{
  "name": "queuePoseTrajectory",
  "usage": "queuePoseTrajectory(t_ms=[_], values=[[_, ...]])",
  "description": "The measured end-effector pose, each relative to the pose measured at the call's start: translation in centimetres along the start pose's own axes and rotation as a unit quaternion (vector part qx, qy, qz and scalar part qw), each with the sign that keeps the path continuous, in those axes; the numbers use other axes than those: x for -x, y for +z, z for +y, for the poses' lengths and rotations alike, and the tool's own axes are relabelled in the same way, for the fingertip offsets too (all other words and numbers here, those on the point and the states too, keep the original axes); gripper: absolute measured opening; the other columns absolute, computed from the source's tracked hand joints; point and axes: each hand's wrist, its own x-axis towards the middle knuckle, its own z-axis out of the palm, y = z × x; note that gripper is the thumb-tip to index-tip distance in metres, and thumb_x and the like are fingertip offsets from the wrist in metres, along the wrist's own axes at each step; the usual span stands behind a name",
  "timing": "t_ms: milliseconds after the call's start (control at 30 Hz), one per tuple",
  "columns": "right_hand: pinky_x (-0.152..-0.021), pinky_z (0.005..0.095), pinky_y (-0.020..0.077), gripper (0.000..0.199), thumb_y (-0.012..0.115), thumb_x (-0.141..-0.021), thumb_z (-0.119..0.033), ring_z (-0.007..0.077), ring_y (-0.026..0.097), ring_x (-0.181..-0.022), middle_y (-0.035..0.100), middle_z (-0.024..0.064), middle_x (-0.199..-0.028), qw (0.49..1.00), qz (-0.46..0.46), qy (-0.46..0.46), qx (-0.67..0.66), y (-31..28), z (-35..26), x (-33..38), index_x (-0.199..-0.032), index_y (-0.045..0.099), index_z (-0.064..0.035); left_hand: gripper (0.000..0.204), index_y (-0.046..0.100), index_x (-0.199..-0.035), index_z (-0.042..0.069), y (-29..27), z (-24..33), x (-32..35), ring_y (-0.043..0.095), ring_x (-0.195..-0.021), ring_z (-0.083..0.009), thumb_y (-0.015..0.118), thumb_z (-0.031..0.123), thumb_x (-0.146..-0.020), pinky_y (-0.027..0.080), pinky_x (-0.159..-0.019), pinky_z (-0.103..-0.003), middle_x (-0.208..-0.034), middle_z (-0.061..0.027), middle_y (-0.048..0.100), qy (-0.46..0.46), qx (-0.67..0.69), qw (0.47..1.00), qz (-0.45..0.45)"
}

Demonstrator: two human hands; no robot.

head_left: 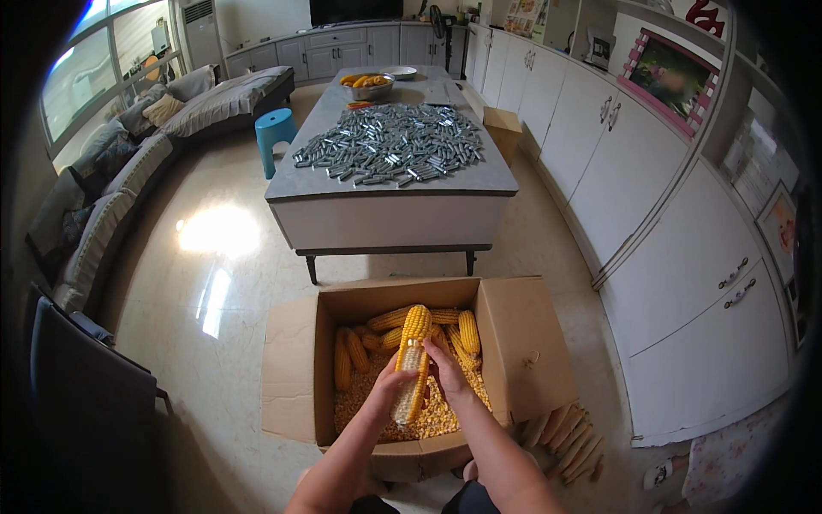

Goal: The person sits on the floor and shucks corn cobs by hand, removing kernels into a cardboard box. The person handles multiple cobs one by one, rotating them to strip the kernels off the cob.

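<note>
Above an open cardboard box [524,343], an ear of corn [416,324] is held between my two hands. Yellow kernels cover its far end and sides, while a strip along the near part is bare and whitish. My left hand [391,382] is closed around its left side, low down. From the right, my right hand [446,370] grips it with the fingers near the edge of the bare strip. Loose kernels [443,420] cover the box's bottom. Several whole ears of corn [468,332] lie along its far and side walls.
Bare cobs [572,441] are heaped on the floor right of the box. Ahead stands a grey table [385,224] with many small metal cylinders [394,141] and a bowl of corn [368,86]. A blue stool [275,137], a sofa [128,167] and white cabinets [634,163] flank it.
</note>
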Motion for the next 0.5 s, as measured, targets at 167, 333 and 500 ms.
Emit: queuePoseTrajectory(t_ms=[167, 333, 500], values=[[-0.091, 0.0295, 0.0383, 0.039, 0.057, -0.086, -0.018, 0.0148, 0.050, -0.104, 0.053, 0.0043, -0.110, 0.994, -0.058, 0.050, -0.073, 0.1, -1.4, 0.5, -0.121, 0.043, -0.0107, 0.047, 0.042, -0.121, 0.005, -2.4, -0.4, 0.2, 0.057, -0.078, -0.0146, 0.051, 0.012, -0.075, 0.049, -0.064, -0.027, -0.096, -0.0076, 0.055, -0.080, 0.039, 0.993, -0.078], [-0.086, 0.0277, 0.0415, 0.038, 0.061, -0.082, -0.016, 0.0143, 0.052, -0.100, 0.054, 0.0047, -0.106, 0.999, -0.040, 0.016, 0.009, -0.4, -0.2, 0.4, -0.116, 0.045, -0.0071, 0.053, 0.038, -0.125, 0.006, -2.3, -0.8, -0.4, 0.056, -0.078, -0.0143, 0.052, 0.013, -0.074, 0.047, -0.066, -0.025, -0.094, -0.0079, 0.055, -0.074, -0.049, 0.995, -0.045], [-0.081, 0.0264, 0.0416, 0.034, 0.061, -0.084, -0.023, 0.0120, 0.052, -0.092, 0.054, 0.0039, -0.102, 0.999, 0.003, 0.001, 0.053, -0.2, 0.4, 0.2, -0.109, 0.047, -0.0048, 0.044, 0.042, -0.113, 0.003, -0.6, -0.4, -0.2, 0.058, -0.067, -0.0157, 0.052, 0.017, -0.073, 0.051, -0.060, -0.028, -0.085, -0.0086, 0.055, -0.037, -0.101, 0.994, 0.000]])
